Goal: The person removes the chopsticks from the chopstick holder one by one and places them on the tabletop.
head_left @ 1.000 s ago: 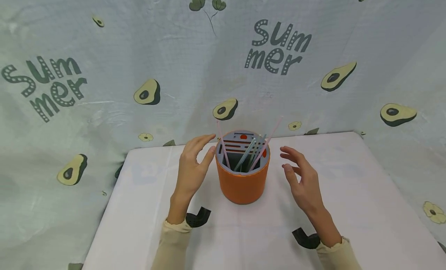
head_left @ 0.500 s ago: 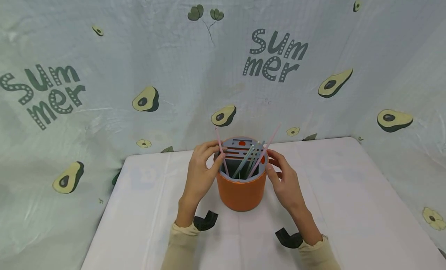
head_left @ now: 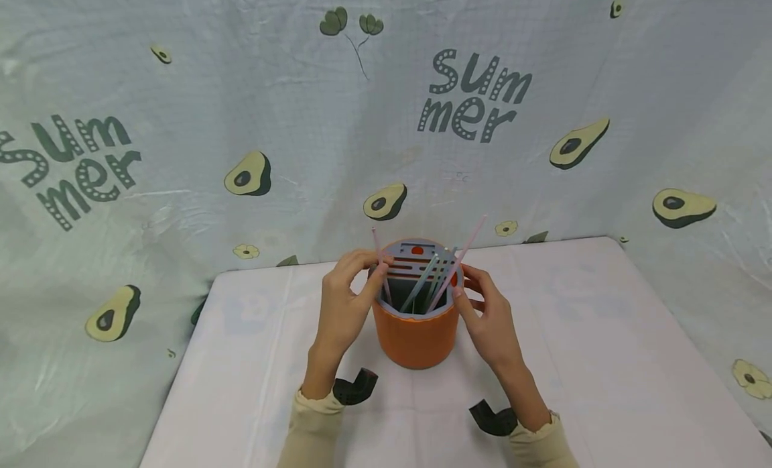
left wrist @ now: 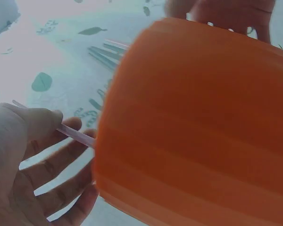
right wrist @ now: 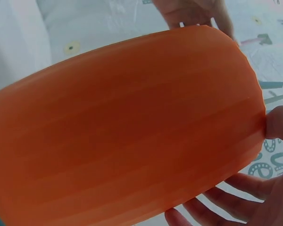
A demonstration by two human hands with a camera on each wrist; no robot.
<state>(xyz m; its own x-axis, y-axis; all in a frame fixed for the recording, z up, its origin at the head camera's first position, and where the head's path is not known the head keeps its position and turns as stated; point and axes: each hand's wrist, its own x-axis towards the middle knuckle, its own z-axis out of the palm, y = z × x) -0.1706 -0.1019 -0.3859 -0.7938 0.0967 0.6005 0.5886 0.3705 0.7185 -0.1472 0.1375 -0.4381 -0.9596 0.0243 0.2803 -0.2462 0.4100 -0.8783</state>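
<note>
An orange round container (head_left: pixel 416 340) with a grey slotted insert (head_left: pixel 416 249) stands upright on the table. My left hand (head_left: pixel 344 300) is at its left rim, thumb and forefinger pinching a thin pink straw (left wrist: pixel 78 136) whose lower end is inside the container. The other fingers of that hand spread beside the rim. On the opposite side my right hand (head_left: pixel 490 320) grips the container, thumb at the rim and fingers curved around the wall. Another pink straw (head_left: pixel 461 257) and several pale blue-green straws (head_left: pixel 419 283) lean in the opening. Their lower ends are hidden.
The white-covered table (head_left: pixel 579 374) reaches back to a pale cloth backdrop (head_left: pixel 301 106) printed with avocados and lettering. Black curved pieces (head_left: pixel 356 387) sit at both wrists, below beige sleeves (head_left: pixel 310 431).
Both hands have moved inward from either side of the container. The left now pinches the pink straw, and the right has taken hold of the rim. The view has tilted up slightly.
</note>
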